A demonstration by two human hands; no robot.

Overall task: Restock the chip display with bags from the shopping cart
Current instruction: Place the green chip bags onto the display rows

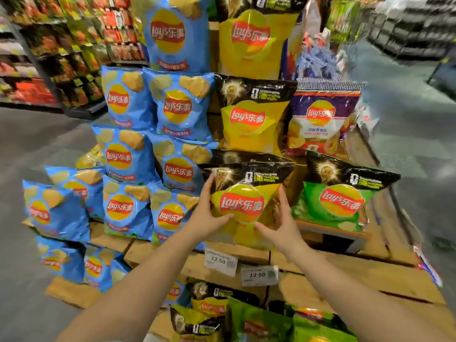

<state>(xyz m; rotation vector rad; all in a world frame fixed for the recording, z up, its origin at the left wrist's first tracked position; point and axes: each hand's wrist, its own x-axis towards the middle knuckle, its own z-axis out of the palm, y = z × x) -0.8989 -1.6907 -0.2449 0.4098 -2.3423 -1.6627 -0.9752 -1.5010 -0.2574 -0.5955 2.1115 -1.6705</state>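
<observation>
Bottom edge, nearest: heap of chip bags (259, 319), green and yellow with black tops, lying jumbled; what holds them is out of view, cannot tell if it is the cart. Both bare forearms reach up from there. Left hand (208, 215) holds the left edge of a yellow Lay's bag (243, 206), thumb across the front near the logo, fingers up the side. Right hand (283, 223) holds the bag's right lower edge, thumb on the front, fingers behind and along the side. So both grips are on the same bag, neither wide. Bag is upright, black top band, on the middle tier of the stepped wooden display (320, 265), in front of another bag of the same kind (246, 156). Just right of it, a green Lay's bag (338, 203) leans back on the same tier. Below on the wood face, two price tags (220, 261) reading 12.50, side by side. Left of the hands, blue Lay's bags (125, 154) stacked in rows over several tiers, down to the lowest step. One tier up: yellow bag (251, 117), then a purple-and-white Lay's bag (320, 119) to its right. Top: big blue bag and big yellow bag (249, 38). Far back: blurred store shelving (49, 50) left, more right.
</observation>
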